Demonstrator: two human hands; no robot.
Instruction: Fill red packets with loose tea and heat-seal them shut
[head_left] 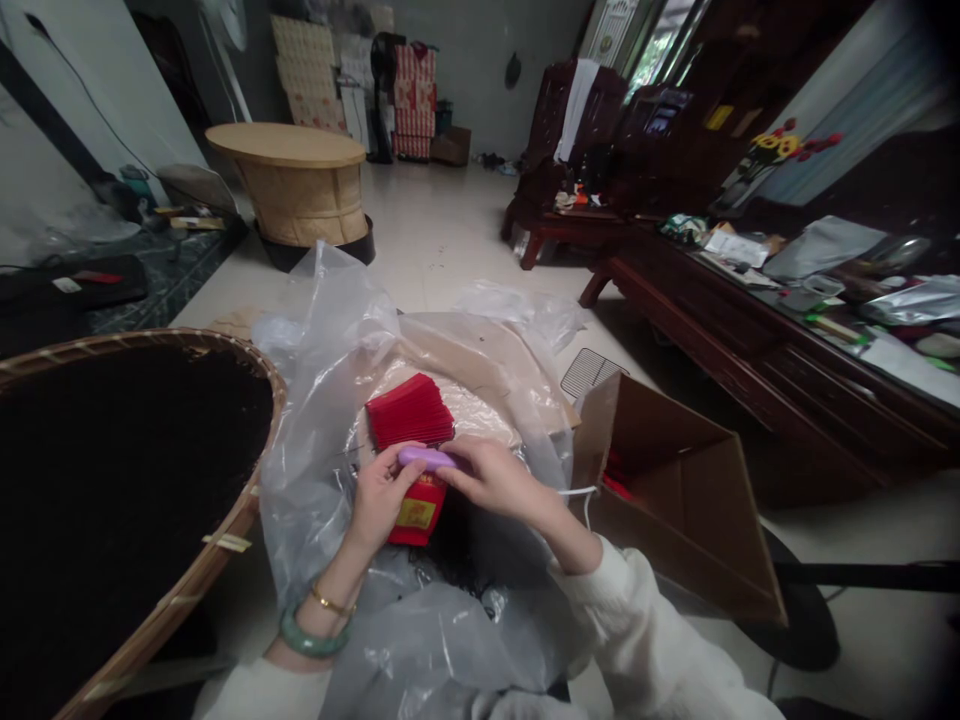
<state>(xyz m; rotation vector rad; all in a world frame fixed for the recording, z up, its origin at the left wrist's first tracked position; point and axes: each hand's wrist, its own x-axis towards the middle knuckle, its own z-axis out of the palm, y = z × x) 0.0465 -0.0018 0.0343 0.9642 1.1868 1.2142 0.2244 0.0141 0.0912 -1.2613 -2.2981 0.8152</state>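
A small purple oblong device lies across the top of a red packet with a gold label. My left hand pinches its left end, and the fingers of my right hand close on its right end. The packet hangs upright just under the device; whether my fingers also grip its top edge is hidden. Right behind my hands, a fanned stack of red packets rests on clear plastic. Dark loose material shows below my right hand, inside a large clear plastic bag.
To the left stands a wide woven tray filled with dark loose material. An open cardboard box with something red inside is at my right. Farther off are a round basket-like stand, a dark wooden table with clutter, and stacked cartons.
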